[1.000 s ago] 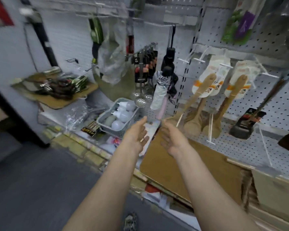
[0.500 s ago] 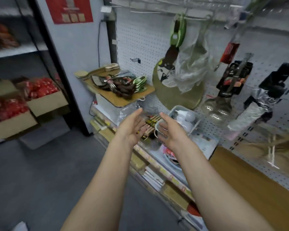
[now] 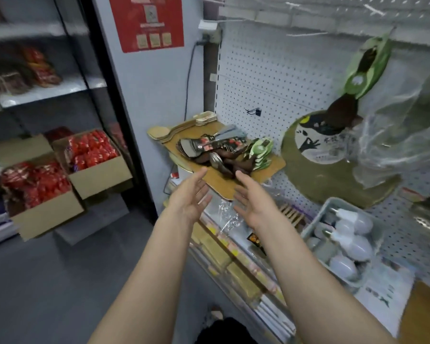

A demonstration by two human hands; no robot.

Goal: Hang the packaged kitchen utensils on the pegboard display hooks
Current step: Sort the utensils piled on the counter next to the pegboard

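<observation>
Left hand (image 3: 190, 194) and right hand (image 3: 255, 202) extended side by side, fingers straight and spread, palms facing, holding nothing, just short of wooden board (image 3: 224, 181). Left of board: cardboard boxes (image 3: 102, 175) filled with red packets. On board: pile of packaged kitchen utensils (image 3: 221, 151). Behind board: pegboard (image 3: 263, 78). Right of board, lower: grey basket (image 3: 310, 228) holding white light bulbs (image 3: 353, 242).

Your forearms run off the bottom edge. Shelf goods (image 3: 30, 70) at upper left: blurred, kind unreadable. Red poster (image 3: 147, 21): top cut off, print too small to read. Clear plastic bag (image 3: 402, 135): cut by right edge, smeared. Utensil pile (image 3: 221, 152) on the board: packs overlap, individual items indistinct.
</observation>
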